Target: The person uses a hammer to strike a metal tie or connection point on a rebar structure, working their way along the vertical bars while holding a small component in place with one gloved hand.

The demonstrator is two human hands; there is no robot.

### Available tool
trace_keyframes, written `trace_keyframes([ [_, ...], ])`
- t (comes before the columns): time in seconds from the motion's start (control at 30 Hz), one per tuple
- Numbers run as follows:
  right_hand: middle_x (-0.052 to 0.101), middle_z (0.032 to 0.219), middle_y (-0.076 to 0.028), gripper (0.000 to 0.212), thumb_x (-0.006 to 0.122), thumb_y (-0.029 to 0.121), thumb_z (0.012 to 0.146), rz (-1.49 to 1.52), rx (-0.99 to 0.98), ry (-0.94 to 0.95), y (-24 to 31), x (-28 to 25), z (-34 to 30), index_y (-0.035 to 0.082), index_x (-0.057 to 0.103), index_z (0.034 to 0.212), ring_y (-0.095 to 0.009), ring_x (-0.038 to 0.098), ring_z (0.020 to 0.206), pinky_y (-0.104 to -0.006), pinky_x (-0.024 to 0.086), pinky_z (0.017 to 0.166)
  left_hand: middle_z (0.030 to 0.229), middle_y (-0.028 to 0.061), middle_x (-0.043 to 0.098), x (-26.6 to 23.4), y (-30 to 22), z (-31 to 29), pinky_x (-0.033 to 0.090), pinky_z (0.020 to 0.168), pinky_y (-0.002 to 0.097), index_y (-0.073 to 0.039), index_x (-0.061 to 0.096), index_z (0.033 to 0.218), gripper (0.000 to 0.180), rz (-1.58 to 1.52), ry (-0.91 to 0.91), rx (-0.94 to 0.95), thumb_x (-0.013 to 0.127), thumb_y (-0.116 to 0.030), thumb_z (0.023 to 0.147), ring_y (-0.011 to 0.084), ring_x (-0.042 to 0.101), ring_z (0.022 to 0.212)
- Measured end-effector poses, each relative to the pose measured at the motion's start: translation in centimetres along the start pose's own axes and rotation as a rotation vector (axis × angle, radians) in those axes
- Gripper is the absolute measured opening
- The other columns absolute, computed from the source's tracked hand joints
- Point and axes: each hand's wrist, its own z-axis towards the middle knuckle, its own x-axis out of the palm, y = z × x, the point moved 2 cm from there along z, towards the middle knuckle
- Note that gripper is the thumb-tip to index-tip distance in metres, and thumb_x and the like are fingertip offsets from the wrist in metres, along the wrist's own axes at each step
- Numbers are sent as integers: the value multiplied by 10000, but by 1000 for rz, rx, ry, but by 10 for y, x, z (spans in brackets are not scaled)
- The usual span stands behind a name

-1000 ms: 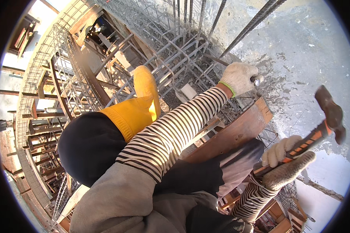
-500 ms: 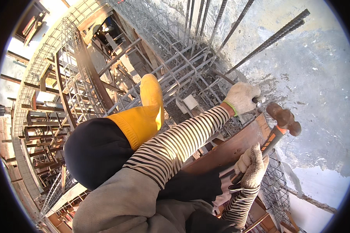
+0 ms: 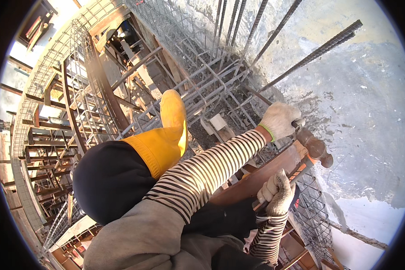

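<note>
A worn, rounded hammer (image 3: pixel 298 168) with an orange-and-dark handle is gripped in my right hand (image 3: pixel 276 193), in a whitish knit glove. Its rusty head lies close beside my left hand (image 3: pixel 281 120), at the near end of a dark metal bar (image 3: pixel 260 97). My gloved left hand is closed around that bar, whose far part points up-left toward the rebar cage; whether the hammer touches it I cannot tell. Below my left hand a brown board (image 3: pixel 256 177) stands along the edge of the rebar.
A grey concrete wall (image 3: pixel 360 108) rises on the right, with upright rebar rods (image 3: pixel 310 56) in front. My yellow boot (image 3: pixel 173 117) rests by the rebar cage (image 3: pixel 207 90). Lower down on the right is wire mesh (image 3: pixel 315 211). Timber framing (image 3: pixel 54 153) and openings lie to the left.
The hammer and my right hand have moved left and its head has come down toward the bar's end. My left hand keeps its hold, shifting only slightly in view.
</note>
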Motion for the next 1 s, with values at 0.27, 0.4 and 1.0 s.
trace_keyframes([
  [0.27, 424, 584, 1, 363, 601, 315, 1061, 112, -899, 97, 157, -17, -73, 117, 492, 777, -124, 374, 431, -340, 347, 409, 810, 115, 649, 1, -10, -18, 485, 849, 455, -100, 643, 785, 281, -67, -225, 154, 759, -335, 884, 340, 630, 843],
  [0.4, 385, 582, 24, 396, 575, 342, 1073, 213, -1218, 155, 150, -18, -59, 141, 465, 751, -108, 340, 442, -330, 320, 402, 816, 95, 658, 2, -12, -13, 484, 849, 452, -103, 645, 783, 261, -74, -140, 107, 766, -316, 875, 326, 637, 861],
  [1.0, 326, 568, 55, 365, 639, 360, 1035, 154, 382, -129, -86, -99, 13, 195, 441, 776, -103, 307, 416, -300, 293, 402, 588, 119, 527, -90, 24, -69, 440, 567, 419, -61, 550, 631, 397, 55, -60, 296, 782, -229, 906, 339, 556, 563],
])
